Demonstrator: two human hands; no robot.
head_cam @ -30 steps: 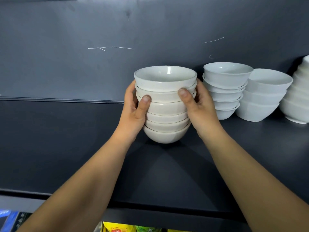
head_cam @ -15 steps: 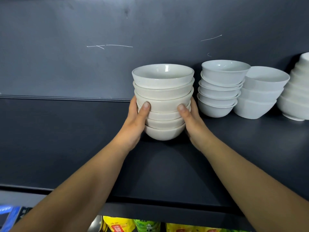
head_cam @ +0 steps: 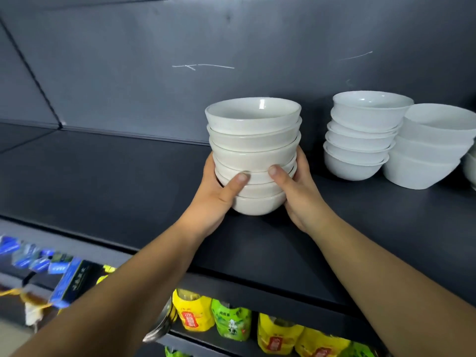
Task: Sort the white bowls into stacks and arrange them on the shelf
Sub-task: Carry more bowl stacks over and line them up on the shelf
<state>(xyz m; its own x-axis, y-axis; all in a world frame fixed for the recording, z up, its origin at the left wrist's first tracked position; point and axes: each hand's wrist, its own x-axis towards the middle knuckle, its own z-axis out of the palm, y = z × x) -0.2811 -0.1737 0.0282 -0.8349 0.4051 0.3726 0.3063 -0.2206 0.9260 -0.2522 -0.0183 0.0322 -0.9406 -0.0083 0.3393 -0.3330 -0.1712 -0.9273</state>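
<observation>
Stack of white bowls (head_cam: 253,140), six nested, upright near the middle of the dark shelf (head_cam: 116,181), its base at the shelf surface. Left hand (head_cam: 213,199) and right hand (head_cam: 301,197) grip the lower bowls from either side, fingers curled behind, thumbs pressed on the front. To the right, apart, stand two further stacks: small bowls (head_cam: 360,140) just beside larger bowls (head_cam: 427,150). Yellow and green packets (head_cam: 193,315) line the shelf below.

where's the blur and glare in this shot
Head view: boxes at lower left are motion-smeared; the held stack is sharp, with a small glare spot inside its top bowl; a soft shadow lies under it on the shelf.
</observation>
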